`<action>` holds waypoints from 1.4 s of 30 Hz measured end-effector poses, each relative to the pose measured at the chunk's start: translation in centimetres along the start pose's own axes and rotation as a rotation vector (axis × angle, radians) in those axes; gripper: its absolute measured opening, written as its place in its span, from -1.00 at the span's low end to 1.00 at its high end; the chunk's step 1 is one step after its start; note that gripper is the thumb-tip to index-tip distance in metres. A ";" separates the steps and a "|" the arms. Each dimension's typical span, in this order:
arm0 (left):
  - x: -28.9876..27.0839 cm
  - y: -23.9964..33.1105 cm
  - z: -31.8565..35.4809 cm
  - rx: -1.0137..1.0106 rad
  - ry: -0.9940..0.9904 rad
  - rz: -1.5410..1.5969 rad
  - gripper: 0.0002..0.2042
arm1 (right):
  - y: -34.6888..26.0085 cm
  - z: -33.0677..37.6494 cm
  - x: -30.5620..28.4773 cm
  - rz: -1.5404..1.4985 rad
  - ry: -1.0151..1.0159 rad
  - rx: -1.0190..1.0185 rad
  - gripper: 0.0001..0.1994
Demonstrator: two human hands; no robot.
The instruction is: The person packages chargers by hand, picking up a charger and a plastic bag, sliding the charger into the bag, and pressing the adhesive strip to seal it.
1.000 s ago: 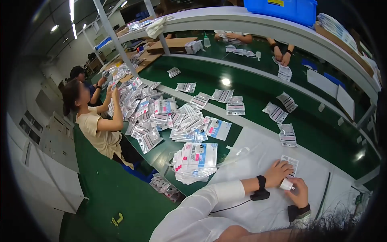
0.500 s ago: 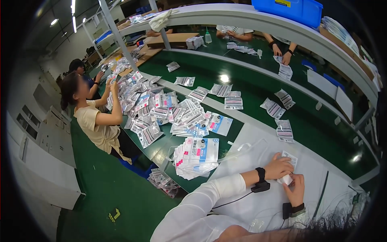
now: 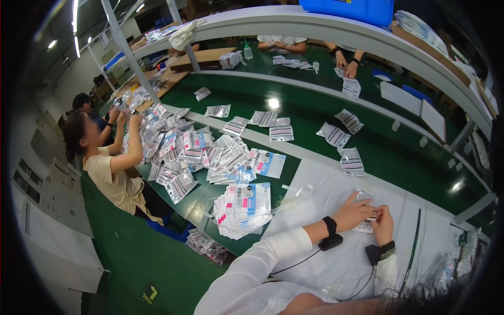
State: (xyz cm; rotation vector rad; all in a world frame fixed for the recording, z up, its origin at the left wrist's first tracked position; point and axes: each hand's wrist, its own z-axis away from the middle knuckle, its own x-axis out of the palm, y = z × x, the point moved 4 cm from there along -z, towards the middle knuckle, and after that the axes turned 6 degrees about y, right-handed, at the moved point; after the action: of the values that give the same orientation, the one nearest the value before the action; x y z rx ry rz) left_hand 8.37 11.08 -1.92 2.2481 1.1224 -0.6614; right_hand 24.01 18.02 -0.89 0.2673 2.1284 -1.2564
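Observation:
A small clear plastic packet (image 3: 364,228) with a white printed insert lies on the white worktop in front of me. My left hand (image 3: 353,212) rests across it from the left, fingers stretched out over its middle. My right hand (image 3: 383,224) closes on the packet's right edge, thumb and fingers bent together. Part of the packet is hidden under my fingers. To the left lies a fanned stack of white, blue and pink printed cards (image 3: 245,207). Beyond it is a large heap of similar packets (image 3: 178,142).
Several loose packets (image 3: 350,161) lie on the green table (image 3: 299,142) ahead. A white shelf beam (image 3: 252,22) crosses above, carrying a blue bin (image 3: 349,10). At the left a co-worker (image 3: 107,163) handles packets; other people's hands (image 3: 346,65) work across the table.
The view has shifted, so the scene sits further left. My right hand has moved up along the packet, whose bunched near end is now laid out flat below my hands.

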 end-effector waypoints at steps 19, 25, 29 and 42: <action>-1.0 1.0 -4.0 -0.095 -0.111 -0.516 -0.83 | -3.9 0.7 0.2 0.068 -0.149 -0.152 -0.76; -0.6 0.8 -3.8 -0.185 -0.178 -0.475 -0.82 | -4.2 1.2 0.5 0.097 -0.170 -0.185 -0.75; -0.6 0.6 -3.6 -0.230 -0.220 -0.493 -0.81 | -4.3 1.5 0.3 0.117 -0.123 -0.207 -0.74; -5.4 -0.4 1.9 -0.079 -0.311 -0.171 -0.60 | -5.6 3.0 -2.8 0.308 -0.102 -0.355 -0.63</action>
State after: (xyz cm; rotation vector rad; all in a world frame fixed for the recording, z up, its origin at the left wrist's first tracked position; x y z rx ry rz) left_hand 4.80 7.05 0.00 1.9159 1.1664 -0.9798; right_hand 24.81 13.03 3.84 0.3517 2.0807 -0.6893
